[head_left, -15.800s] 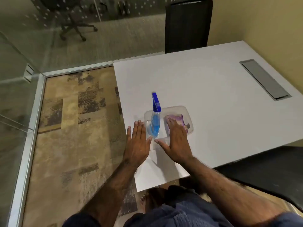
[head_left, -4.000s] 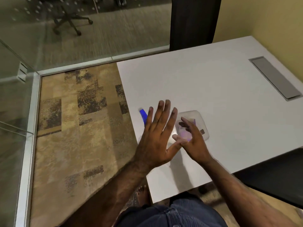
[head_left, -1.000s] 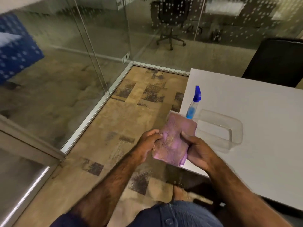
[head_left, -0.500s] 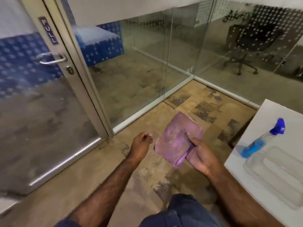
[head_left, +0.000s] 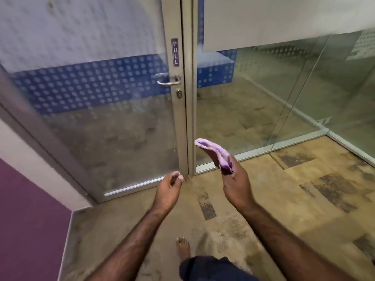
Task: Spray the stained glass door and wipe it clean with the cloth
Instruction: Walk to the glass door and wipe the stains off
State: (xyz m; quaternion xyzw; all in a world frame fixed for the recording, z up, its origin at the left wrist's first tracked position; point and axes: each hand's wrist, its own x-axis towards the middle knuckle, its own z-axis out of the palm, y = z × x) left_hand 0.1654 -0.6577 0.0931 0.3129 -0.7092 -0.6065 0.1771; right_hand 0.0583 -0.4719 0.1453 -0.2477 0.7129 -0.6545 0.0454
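Glass door [head_left: 105,126]: top and left side cut off by frame; stains indistinct through blur. Purple cloth [head_left: 215,153]: lower end hidden within right hand [head_left: 236,183]. Left hand [head_left: 168,191]: fingertips curled under, mostly hidden.

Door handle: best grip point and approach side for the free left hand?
Grip the horizontal lever bar of the door handle, not its pivot near the frame edge. Come from the front, fingers wrapping over the top, since the bar runs level with a gap behind it. The left hand holds nothing; the right hand grips the cloth.
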